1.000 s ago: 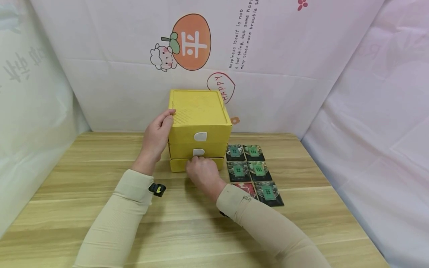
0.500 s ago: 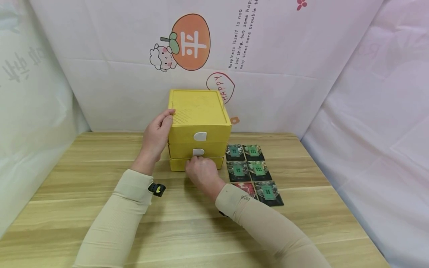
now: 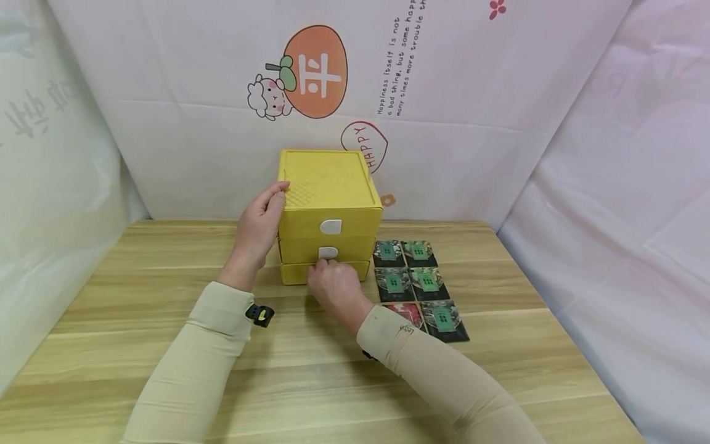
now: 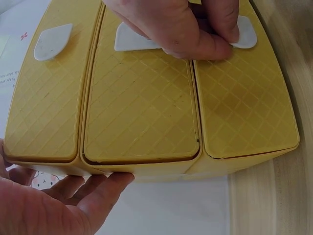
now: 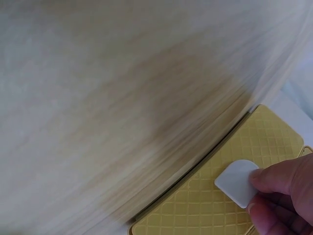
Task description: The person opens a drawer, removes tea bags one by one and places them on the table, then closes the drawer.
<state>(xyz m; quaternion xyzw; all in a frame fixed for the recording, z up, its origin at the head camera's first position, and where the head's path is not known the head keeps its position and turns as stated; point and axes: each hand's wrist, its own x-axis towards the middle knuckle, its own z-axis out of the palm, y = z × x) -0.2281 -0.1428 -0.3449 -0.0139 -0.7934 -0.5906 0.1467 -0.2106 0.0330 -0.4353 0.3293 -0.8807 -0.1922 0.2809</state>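
Note:
A yellow three-drawer box (image 3: 330, 179) stands upright near the back of the table, each drawer front bearing a white pull tab. My left hand (image 3: 259, 225) rests against its left side, one fingertip at the top edge; in the left wrist view its fingers (image 4: 105, 191) lie along that side. At the lowest drawer (image 3: 294, 274), my right hand (image 3: 336, 287) pinches the white tab (image 5: 237, 181) between thumb and fingers. The head view hides this tab behind the hand. The top tab (image 3: 331, 227) and middle tab (image 3: 328, 252) show above it.
Several square dark cards with green panels (image 3: 427, 280), plus a red one (image 3: 405, 311), lie in two columns right of the box. My right sleeve partly covers the red card. White printed cloth (image 3: 194, 123) hangs behind and along both sides of the wooden table (image 3: 138, 308).

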